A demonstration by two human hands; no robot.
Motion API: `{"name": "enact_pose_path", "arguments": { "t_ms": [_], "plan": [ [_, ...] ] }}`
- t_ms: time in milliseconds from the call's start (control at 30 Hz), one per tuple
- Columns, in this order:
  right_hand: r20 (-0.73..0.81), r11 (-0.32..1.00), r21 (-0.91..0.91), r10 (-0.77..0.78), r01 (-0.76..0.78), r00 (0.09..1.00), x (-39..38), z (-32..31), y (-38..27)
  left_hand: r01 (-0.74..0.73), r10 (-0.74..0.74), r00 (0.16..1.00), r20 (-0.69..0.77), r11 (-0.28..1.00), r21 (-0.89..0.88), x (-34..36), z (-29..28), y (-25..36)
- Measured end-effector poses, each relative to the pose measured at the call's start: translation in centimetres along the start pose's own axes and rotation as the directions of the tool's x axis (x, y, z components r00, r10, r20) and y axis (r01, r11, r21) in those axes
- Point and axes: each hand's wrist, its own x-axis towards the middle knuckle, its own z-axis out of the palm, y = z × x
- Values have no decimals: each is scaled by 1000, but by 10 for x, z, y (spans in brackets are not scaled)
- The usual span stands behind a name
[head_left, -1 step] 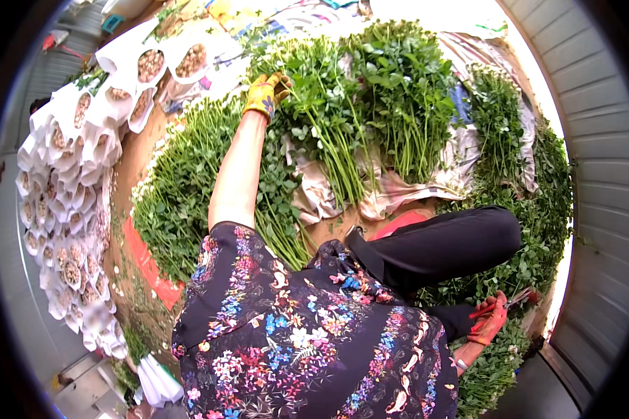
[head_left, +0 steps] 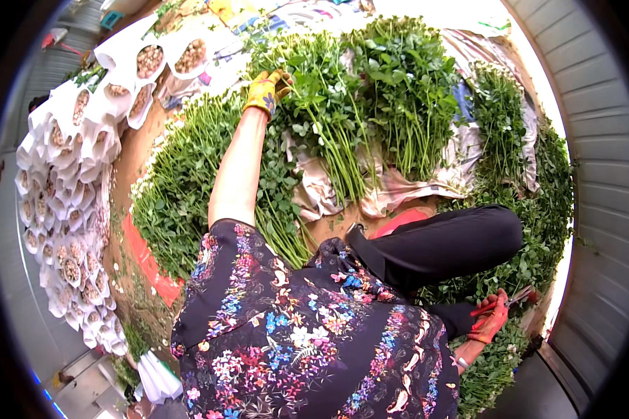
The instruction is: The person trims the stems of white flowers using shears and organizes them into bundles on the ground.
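Observation:
My left hand (head_left: 267, 93), in a yellow patterned glove, reaches out at the far left edge of a bunch of leafy green flower stems (head_left: 328, 119). Its fingers are bent and apart, touching the flower-head end; the fingertips partly sink among the leaves. My right hand (head_left: 490, 318), in a red-coated glove, lies low at the right by my bent leg. It is closed round scissors (head_left: 521, 296), whose blades point away to the right. Another leafy bunch (head_left: 407, 98) lies to the right of the first one.
A big heap of stems (head_left: 182, 181) lies left of my arm. More greenery (head_left: 548, 202) banks up along the right, by a ribbed metal wall (head_left: 594, 105). White paper-wrapped flower bundles (head_left: 70, 209) are stacked at the far left. Crumpled cloth (head_left: 391, 192) lies under the bunches.

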Motion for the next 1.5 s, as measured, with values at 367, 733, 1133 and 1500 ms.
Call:
{"name": "enact_pose_path", "arguments": {
  "t_ms": [367,733,1133,1500],
  "plan": [
    [57,995,-100,31,-25,998,2,37,-11,152,-145,985,92,986,-69,42,37,-59],
    [-22,993,-111,35,-37,999,-10,44,-6,408,-407,906,-113,913,-18,73,44,-115],
    [-75,987,122,111,-102,991,-11,21,4,287,-203,928,-313,925,249,129,-44,-169],
    [-233,930,349,202,-112,951,-18,-29,44,-32,79,995,-59,823,568,57,0,-117]
  ]
}}
